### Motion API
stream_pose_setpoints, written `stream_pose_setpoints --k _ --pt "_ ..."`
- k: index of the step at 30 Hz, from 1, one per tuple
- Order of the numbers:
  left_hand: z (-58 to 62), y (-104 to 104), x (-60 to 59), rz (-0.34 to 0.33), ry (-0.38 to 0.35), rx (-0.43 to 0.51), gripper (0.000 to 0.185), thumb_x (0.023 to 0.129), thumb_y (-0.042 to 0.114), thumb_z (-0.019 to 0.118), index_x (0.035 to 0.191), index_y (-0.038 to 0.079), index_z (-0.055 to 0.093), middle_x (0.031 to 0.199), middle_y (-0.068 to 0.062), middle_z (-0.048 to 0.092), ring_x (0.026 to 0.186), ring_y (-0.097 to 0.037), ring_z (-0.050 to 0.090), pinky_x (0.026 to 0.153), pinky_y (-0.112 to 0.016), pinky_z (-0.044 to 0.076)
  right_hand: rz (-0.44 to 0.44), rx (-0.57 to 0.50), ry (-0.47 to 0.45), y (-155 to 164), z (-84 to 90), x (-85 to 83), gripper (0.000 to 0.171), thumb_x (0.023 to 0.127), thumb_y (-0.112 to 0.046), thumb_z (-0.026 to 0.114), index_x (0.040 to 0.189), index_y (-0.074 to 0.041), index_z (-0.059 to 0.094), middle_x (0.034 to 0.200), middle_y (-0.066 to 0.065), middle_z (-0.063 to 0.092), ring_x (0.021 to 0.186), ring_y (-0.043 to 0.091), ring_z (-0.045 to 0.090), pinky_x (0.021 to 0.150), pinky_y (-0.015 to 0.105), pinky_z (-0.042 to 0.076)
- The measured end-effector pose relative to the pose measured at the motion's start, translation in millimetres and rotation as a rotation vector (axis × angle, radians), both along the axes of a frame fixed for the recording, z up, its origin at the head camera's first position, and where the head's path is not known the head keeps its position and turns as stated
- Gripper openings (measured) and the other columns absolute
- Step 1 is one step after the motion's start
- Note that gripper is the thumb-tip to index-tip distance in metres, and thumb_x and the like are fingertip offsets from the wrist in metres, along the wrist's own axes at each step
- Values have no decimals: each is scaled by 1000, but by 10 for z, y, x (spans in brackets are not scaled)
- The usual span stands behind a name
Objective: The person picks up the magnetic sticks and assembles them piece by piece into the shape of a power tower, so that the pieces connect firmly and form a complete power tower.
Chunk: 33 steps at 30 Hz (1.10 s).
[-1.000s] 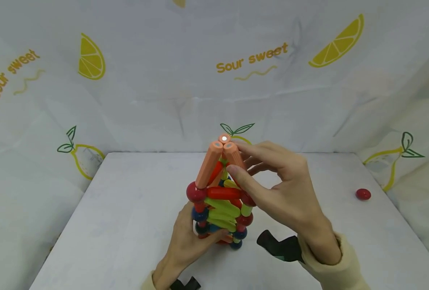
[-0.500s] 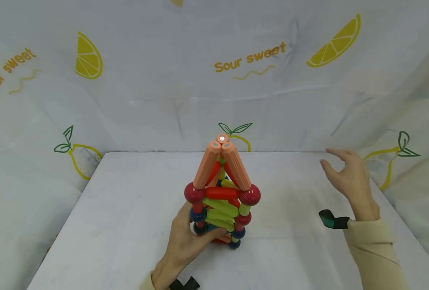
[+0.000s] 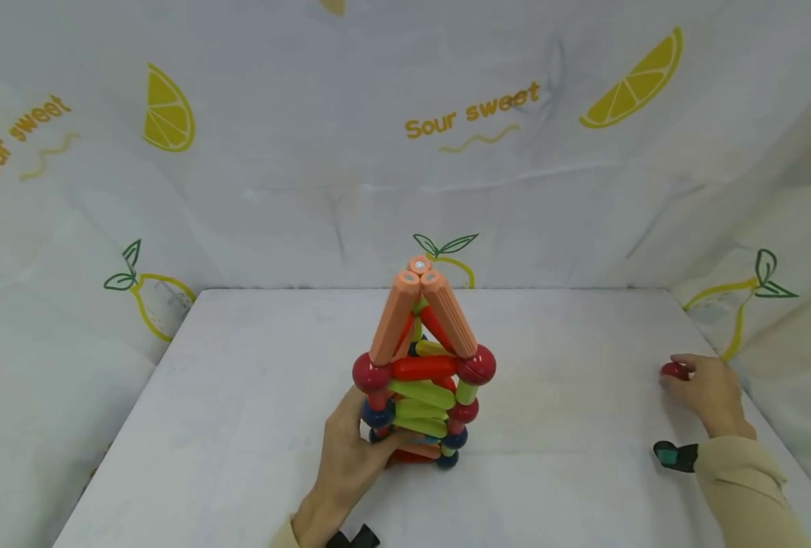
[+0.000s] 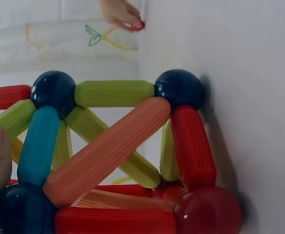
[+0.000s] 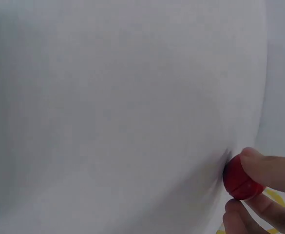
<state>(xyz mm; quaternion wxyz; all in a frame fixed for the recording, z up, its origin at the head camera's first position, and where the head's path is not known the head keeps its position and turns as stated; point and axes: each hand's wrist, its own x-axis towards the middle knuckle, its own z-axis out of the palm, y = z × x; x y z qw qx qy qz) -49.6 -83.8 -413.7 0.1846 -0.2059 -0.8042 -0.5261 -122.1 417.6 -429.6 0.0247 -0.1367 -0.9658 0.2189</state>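
Observation:
A tower of coloured toy rods and balls (image 3: 422, 368) stands on the white table (image 3: 268, 380), in the middle of the head view. Three peach rods (image 3: 396, 318) lean together at its top, rising from dark red balls. My left hand (image 3: 349, 457) grips the tower low on its left side, thumb across the front. In the left wrist view, blue balls (image 4: 180, 89) and green, red and peach rods fill the frame. Far to the right, my right hand (image 3: 710, 392) pinches a red ball (image 5: 239, 179) between thumb and fingers, down at the table surface.
Behind the table hangs a white cloth (image 3: 295, 152) printed with lemons and lettering. The table's right edge (image 3: 761, 422) runs close beside my right hand. Black camera mounts (image 3: 675, 457) sit at both wrists.
My right hand has left the tower's top, swung right and taken hold of the red ball on the table. My left hand has stayed on the tower.

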Motion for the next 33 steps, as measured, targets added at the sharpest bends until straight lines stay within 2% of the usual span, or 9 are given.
stream_pose_setpoints --k 4,7,10,14,17,21,25,29,33 --pt "-9 -31 -48 -5 -3 -44 83 79 16 89 149 20 45 138 0 63 123 -16 63 105 -30 53 33 -26 36 -197 101 -68 47 93 -16 71 123 17 58 114 43 58 98 53 54 60 30 44" --pt "-10 -50 -82 -49 -25 -53 81 79 16 88 148 21 46 139 1 63 124 -16 64 106 -32 53 85 -75 129 -471 334 -132 50 94 -23 73 125 14 61 116 42 61 99 51 60 57 21 44" --pt "-2 -57 -110 -108 -59 -53 74 80 16 87 144 21 50 135 2 67 121 -16 66 104 -32 54 153 -156 291 -863 744 -153 50 92 -27 77 126 8 65 119 34 65 90 16 71 59 11 45" --pt "20 -46 -148 -156 -85 -73 65 82 16 85 139 19 54 131 0 69 118 -17 68 102 -34 56 347 -377 575 -1577 1452 -37 39 85 -5 81 121 5 70 113 3 71 82 -15 63 73 3 51" --pt "31 -31 -169 -169 -98 -86 61 84 18 84 138 20 55 130 1 70 116 -16 68 102 -34 56 577 -606 754 -2117 1931 130 43 77 16 78 119 10 70 108 -5 73 91 2 72 86 13 56" --pt "30 -10 -179 -180 -84 -83 59 84 19 84 136 20 57 127 1 71 114 -16 69 101 -34 56 888 -781 873 -2598 2339 313 47 74 21 77 120 14 68 109 17 75 95 22 73 91 27 59" --pt "12 12 -189 -178 -54 -82 60 84 20 84 136 20 56 127 1 71 114 -16 69 102 -34 56 1032 -643 850 -2789 2469 334 47 82 6 80 127 1 69 117 20 73 97 29 71 92 37 60" --pt "-10 19 -203 -170 -40 -89 60 84 20 84 137 20 56 127 1 71 114 -16 69 102 -34 56 1029 -400 849 -2814 2431 281 50 87 -11 80 135 -19 68 121 0 73 99 17 70 91 34 60" --pt "-19 13 -208 -161 -44 -94 60 84 20 84 137 22 56 126 3 71 114 -15 69 101 -33 56 1020 -319 863 -2812 2406 266 52 89 -14 79 138 -25 65 124 -7 71 100 11 70 90 30 59"
